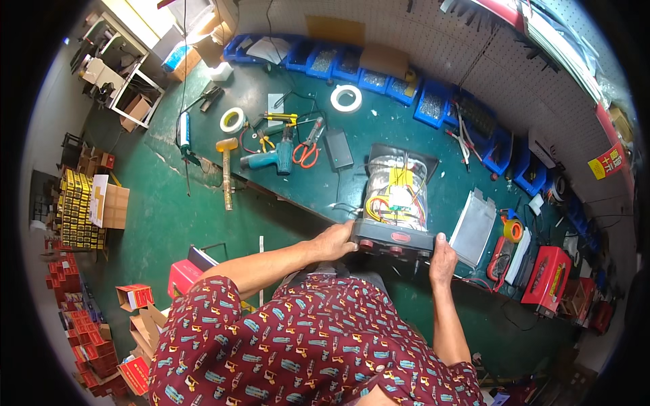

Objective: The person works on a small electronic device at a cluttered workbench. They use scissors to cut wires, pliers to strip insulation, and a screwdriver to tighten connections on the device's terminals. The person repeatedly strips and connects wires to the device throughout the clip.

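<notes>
A battery pack [377,177], wrapped in clear and silvery film, lies at the edge of the green workbench [298,196]. Yellow and other coloured wires, a yellow patch and a small white label show on its top. Across its near end sits a black end cover [426,240] with a red oval badge and reddish round knobs or terminals. My left hand [334,241] grips the left end of this cover. At the opposite end, my right hand [443,262] holds on with the thumb on top. The fingers beneath the cover are partly hidden.
Left of the pack lie a black power adapter [338,149], a teal cordless drill [276,160], red-handled scissors [306,155], a mallet [227,172] and tape rolls [346,99]. A flat silver-grey panel [472,229] and a red multimeter [500,260] are rightward. Blue parts bins [430,105] line the back.
</notes>
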Demonstrator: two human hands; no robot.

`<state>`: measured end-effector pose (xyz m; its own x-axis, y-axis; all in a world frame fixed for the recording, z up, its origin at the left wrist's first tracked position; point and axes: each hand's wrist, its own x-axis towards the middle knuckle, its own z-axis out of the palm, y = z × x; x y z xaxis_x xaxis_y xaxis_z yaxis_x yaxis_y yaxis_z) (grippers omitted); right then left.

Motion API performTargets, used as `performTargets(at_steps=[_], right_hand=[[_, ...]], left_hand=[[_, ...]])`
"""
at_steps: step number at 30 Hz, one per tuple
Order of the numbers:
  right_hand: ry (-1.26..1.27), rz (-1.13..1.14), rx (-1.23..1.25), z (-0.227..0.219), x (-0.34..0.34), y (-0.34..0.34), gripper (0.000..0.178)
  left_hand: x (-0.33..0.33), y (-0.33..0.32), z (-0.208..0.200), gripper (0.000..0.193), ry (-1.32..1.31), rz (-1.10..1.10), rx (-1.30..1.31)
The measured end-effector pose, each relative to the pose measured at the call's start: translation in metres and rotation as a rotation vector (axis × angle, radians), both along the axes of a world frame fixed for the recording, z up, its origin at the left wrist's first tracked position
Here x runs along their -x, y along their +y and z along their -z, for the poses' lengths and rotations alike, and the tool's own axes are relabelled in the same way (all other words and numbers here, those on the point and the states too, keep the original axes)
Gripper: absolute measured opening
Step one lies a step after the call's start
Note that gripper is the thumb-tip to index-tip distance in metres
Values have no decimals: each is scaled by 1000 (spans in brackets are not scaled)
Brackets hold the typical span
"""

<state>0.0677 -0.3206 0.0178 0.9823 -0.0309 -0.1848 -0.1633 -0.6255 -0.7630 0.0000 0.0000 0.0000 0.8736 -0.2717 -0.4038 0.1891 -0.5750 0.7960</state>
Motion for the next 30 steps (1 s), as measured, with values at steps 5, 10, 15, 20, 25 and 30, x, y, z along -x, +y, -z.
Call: performTargets(at_steps=[5, 10, 15, 20, 25, 30], right_hand=[[-63, -105, 110, -65, -16, 5, 63], [-82, -37, 146, -73, -69, 37, 69], [-87, 141, 112, -66, -131, 43, 76], [32, 296, -7, -76, -176, 69, 76], [155, 349, -273, -72, -218, 73, 84], [165, 333, -165, -74, -246, 73, 84]], left_hand=[[-33, 22, -48, 63, -62, 112, 124], [-80, 53, -89, 54, -63, 19, 141], [-126, 74, -60, 50, 76, -209, 297], [-124, 171, 67, 35, -259, -278, -370], [-148, 203, 92, 59, 1, -122, -711], [-166, 202, 102, 45, -31, -101, -701]])
